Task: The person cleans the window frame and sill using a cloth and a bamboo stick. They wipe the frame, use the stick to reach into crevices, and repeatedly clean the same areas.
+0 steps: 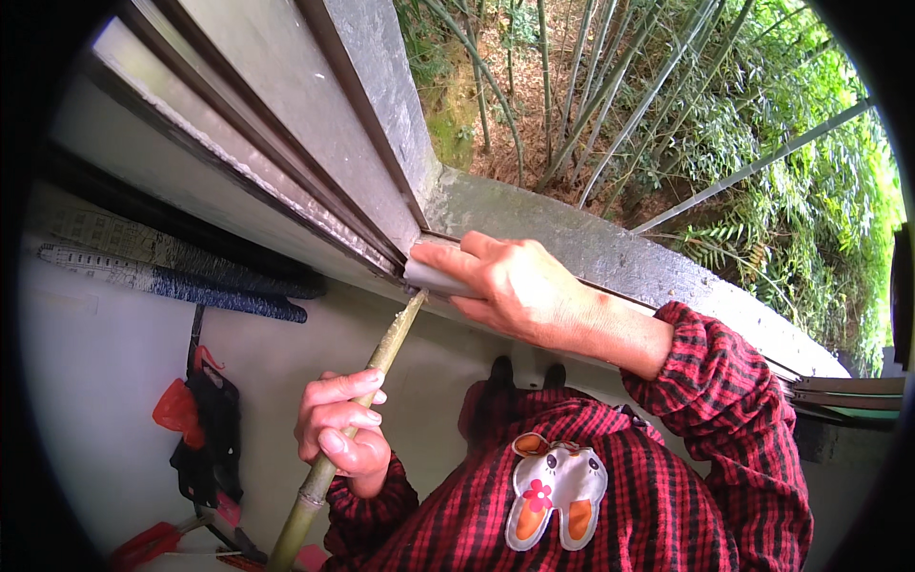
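My left hand point(344, 427) is closed around a green bamboo pole point(379, 350), low and left of the middle. The pole slants up to the right, and its cut, pointed tip touches or nearly touches the corner of the window frame point(411, 279). My right hand point(511, 286) lies on the sill side of the frame. Its fingers are closed over a pale grey, rounded piece point(439, 280) just above the pole's tip; whether this piece is loose or part of the frame I cannot tell.
An outer concrete ledge point(557, 222) runs beyond the window tracks, with bamboo stems and foliage outside. At the left, a rolled patterned fabric point(236, 289) and black and red bags point(207, 429) are by the white wall. Sliding panes point(286, 129) stand at the upper left.
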